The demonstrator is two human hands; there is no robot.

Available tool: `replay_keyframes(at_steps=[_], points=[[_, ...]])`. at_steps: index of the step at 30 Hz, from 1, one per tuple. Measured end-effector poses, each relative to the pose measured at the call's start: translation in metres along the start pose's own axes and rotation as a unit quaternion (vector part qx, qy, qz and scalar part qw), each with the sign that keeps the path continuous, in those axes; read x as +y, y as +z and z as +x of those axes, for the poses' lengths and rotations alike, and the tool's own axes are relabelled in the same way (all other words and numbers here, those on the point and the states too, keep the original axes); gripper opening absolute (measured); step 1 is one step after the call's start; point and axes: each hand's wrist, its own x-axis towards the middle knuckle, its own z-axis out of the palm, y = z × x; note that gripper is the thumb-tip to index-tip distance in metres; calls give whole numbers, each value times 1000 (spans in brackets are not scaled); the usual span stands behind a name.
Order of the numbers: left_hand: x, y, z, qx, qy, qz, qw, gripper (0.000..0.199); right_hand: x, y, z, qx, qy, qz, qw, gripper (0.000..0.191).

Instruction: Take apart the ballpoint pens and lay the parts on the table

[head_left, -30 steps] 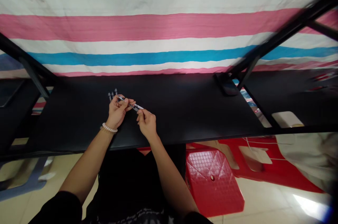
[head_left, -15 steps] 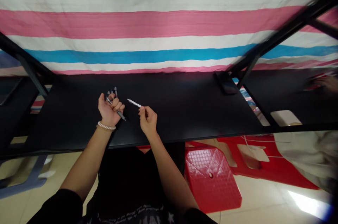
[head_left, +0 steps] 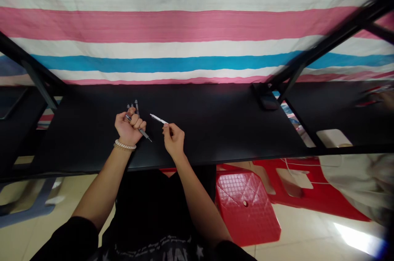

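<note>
My left hand [head_left: 131,127] is turned palm up, its fingers curled round a grey pen [head_left: 144,133]. The pen's thin tip points down to the right, out past the little finger. Just beyond those fingers, several pens [head_left: 137,107] lie on the black table, partly hidden by the hand. My right hand [head_left: 174,139] pinches a white pen [head_left: 158,118] between thumb and fingers. That pen slants up to the left, towards the left hand, and the two hands are apart.
A dark phone-like object [head_left: 267,99] lies at the right end of the black table [head_left: 215,129], by a metal frame leg [head_left: 292,82]. Striped cloth [head_left: 197,27] hangs behind. A red stool [head_left: 248,207] stands below. At far right, another person's hand [head_left: 388,99] is near red objects.
The grey pen sticks out further below my left fist, and the left fingers have closed a little more. My right hand with the white pen has barely moved.
</note>
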Motion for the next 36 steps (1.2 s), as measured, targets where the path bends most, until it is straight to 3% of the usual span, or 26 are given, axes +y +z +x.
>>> replay_keyframes(at_steps=[11, 16, 22, 24, 27, 33, 36], points=[[3, -1, -1, -13, -13, 8, 1000, 38, -3, 0, 0, 10, -12, -28, 999, 37], [8, 6, -5, -12, -2, 51, 999, 37, -4, 1, -1, 76, -77, -146, 983, 13], [39, 8, -7, 10, 97, 103, 990, 21, 0, 6, -1, -9, -90, -279, 956, 16], [51, 1, 0, 53, 182, 154, 970, 32, 3, 5, -1, -31, -90, -282, 955, 24], [59, -13, 15, 157, 259, 256, 918, 46, 6, 3, -1, -49, -103, -261, 959, 32], [43, -41, 36, 214, 209, 461, 835, 49, 12, 2, -1, 1, -107, -180, 978, 32], [30, -52, 38, 210, 243, 480, 817, 53, 11, 1, -1, 13, -100, -143, 985, 31]])
